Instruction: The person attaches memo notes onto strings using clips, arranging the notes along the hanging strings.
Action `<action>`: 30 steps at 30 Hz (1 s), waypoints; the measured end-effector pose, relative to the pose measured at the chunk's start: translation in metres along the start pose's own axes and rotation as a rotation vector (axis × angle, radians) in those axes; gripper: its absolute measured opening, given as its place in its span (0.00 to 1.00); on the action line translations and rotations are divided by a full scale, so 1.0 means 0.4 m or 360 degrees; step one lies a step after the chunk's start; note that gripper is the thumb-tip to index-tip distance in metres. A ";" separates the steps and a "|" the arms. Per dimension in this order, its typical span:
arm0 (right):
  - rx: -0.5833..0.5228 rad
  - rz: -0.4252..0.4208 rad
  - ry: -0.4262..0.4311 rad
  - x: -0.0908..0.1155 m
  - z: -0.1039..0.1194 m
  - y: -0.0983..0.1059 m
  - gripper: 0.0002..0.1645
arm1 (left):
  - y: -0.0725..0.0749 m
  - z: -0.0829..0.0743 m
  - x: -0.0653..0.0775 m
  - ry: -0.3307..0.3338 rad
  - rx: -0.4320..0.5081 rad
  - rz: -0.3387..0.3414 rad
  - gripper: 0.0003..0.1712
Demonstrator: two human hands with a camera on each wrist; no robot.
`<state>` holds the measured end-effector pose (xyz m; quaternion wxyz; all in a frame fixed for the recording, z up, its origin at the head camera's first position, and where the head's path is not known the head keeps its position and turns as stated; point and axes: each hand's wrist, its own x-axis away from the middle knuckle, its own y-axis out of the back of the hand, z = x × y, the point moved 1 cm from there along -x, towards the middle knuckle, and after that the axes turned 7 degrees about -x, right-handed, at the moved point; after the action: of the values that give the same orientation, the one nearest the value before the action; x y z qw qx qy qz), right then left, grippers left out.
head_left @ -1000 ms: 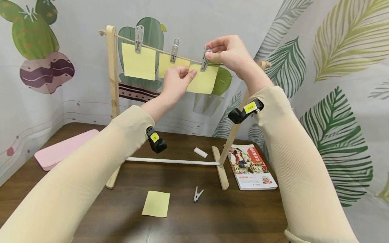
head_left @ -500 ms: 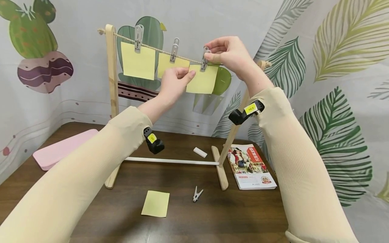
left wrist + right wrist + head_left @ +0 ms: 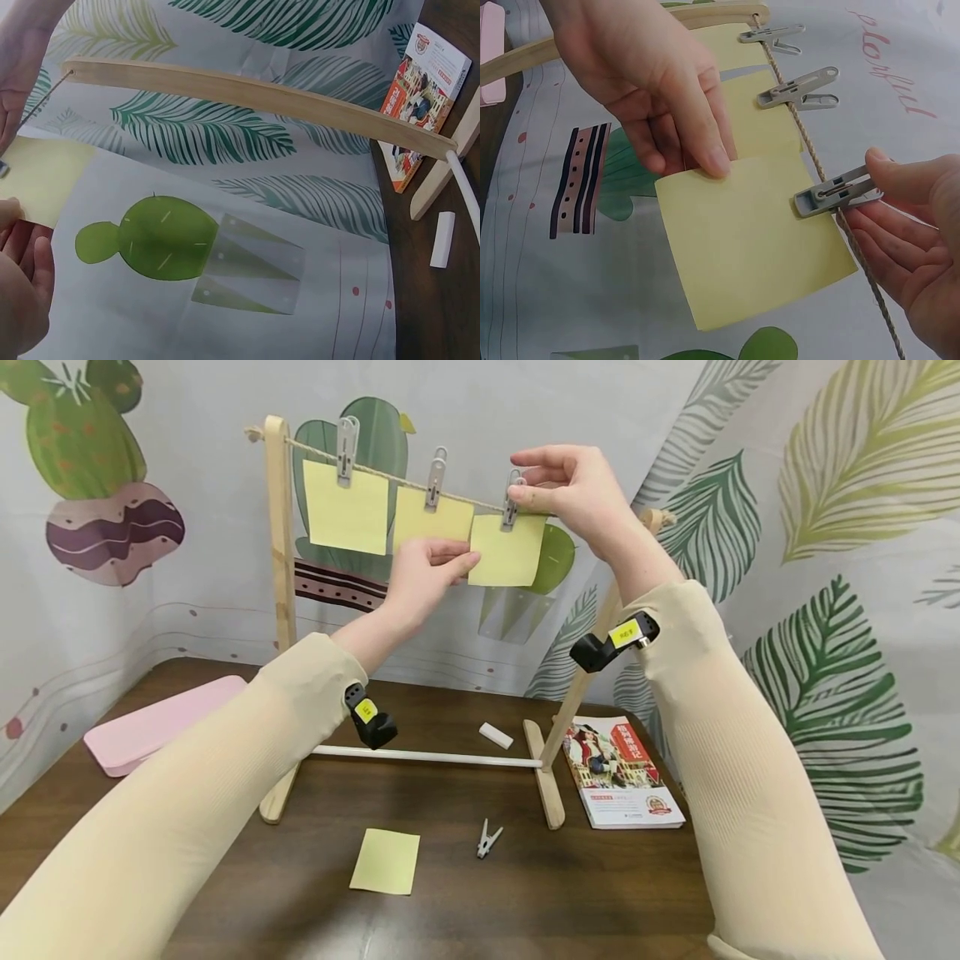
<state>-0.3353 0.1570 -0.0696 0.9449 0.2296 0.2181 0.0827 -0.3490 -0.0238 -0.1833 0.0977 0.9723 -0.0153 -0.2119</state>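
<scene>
Leaf-print backdrop (image 3: 615, 410). Head: L hand (image 3: 423, 575) pinches R-most hung note (image 3: 508, 558) by L edge; R hand (image 3: 577, 485) nearer, just R of its near-upright clip (image 3: 510, 512). L-wrist: same pinch, clip mostly cropped. R-wrist: R hand thumb-touches clip, fingers loose.

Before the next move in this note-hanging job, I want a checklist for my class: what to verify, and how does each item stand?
1. Right note clipped to rope: ok, right clip holds both.
2. Left hand off right note: not ok, it pinches the edge.
3. Right hand off right clip: not ok, it touches it.
4. Left note and middle note clipped: ok, on the same rope.
5. Spare note and spare clip on table: ok.
6. Right clip firm enough unaided: cannot tell.
</scene>
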 end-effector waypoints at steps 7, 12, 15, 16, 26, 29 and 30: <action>-0.0049 -0.0054 0.0036 0.001 -0.002 -0.004 0.29 | 0.018 0.022 0.021 0.0003 0.0030 -0.0007 0.17; -0.0064 -0.0064 0.0041 0.007 0.004 0.002 0.29 | 0.031 0.032 0.031 0.0011 0.0054 -0.0016 0.17; -0.0060 -0.0057 0.0027 0.008 0.002 0.006 0.29 | 0.037 0.041 0.037 0.0014 0.0056 -0.0017 0.17; -0.0054 -0.0054 0.0025 0.008 0.001 0.008 0.30 | 0.039 0.044 0.040 0.0018 0.0052 -0.0015 0.17; -0.0045 -0.0197 0.0174 0.019 -0.028 0.022 0.29 | 0.032 0.088 0.074 0.0066 0.0120 0.0012 0.16; -0.0099 -0.0330 0.0334 0.036 -0.037 0.023 0.26 | 0.033 0.103 0.086 0.0070 0.0191 0.0020 0.17; -0.0139 -0.0370 0.0386 0.041 -0.040 0.022 0.24 | 0.034 0.108 0.090 0.0070 0.0215 0.0021 0.17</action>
<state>-0.3284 0.1754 -0.0843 0.9239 0.1497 0.3519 0.0093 -0.3338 -0.0475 -0.2340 0.0336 0.9810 -0.0339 -0.1883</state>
